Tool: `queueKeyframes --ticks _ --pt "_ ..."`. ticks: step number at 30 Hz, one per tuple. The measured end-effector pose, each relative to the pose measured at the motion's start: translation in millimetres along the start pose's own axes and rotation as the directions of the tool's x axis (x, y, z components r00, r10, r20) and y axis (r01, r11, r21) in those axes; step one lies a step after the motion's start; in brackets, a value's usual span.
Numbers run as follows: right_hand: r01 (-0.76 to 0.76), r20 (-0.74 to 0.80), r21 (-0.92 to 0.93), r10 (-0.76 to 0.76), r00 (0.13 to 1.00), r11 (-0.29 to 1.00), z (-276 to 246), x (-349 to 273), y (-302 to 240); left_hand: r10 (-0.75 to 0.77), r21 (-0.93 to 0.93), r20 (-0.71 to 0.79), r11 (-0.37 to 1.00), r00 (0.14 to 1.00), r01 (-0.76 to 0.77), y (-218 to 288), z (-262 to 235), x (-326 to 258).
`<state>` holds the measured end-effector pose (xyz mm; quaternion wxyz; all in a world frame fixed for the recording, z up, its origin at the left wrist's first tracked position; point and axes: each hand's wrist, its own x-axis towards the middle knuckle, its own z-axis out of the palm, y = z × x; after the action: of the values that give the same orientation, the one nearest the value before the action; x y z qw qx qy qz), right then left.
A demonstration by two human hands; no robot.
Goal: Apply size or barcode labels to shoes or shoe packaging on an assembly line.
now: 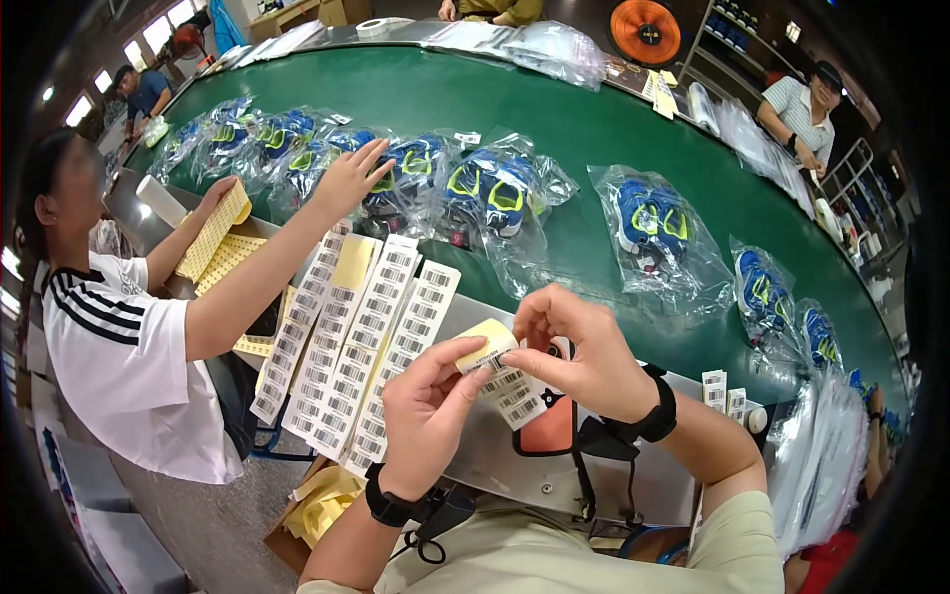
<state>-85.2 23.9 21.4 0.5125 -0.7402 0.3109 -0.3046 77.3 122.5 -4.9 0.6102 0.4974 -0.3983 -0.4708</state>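
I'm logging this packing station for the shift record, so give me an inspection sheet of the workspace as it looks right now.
Surface: green conveyor belt with a metal ledge at its near edge.
Job's things: barcode label strip with yellow backing, held by both hands; more label strips laid on the ledge.
Clutter: bagged blue shoes along the belt; yellow backing scraps in a cardboard box on the floor.
Grippers: left hand and right hand pinch the strip.
Cables: nothing seen.
Surroundings: a co-worker's hand reaches a shoe bag; other people stand around the belt.

white label strips, bagged shoes
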Motion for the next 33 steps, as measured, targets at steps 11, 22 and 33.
queueKeyframes --ticks 11,22,33 --pt "0.573 0.129 -0.463 -0.588 0.798 0.676 0.3 -8.9 5.8 -0.188 0.008 0.1 0.982 0.977 0.188 -19.4 -2.0 -2.3" --pt "-0.283 -0.41 0.526 0.531 0.741 0.802 -138.1 100.2 190.2 -0.247 0.0 -0.104 0.969 0.963 0.248 -91.5 -12.1 -17.1" --pt "-0.052 -0.707 0.122 0.123 0.697 0.991 -129.6 171.3 253.8 -0.223 0.149 -0.132 0.959 0.966 0.242 -93.7 -17.4 -34.1"
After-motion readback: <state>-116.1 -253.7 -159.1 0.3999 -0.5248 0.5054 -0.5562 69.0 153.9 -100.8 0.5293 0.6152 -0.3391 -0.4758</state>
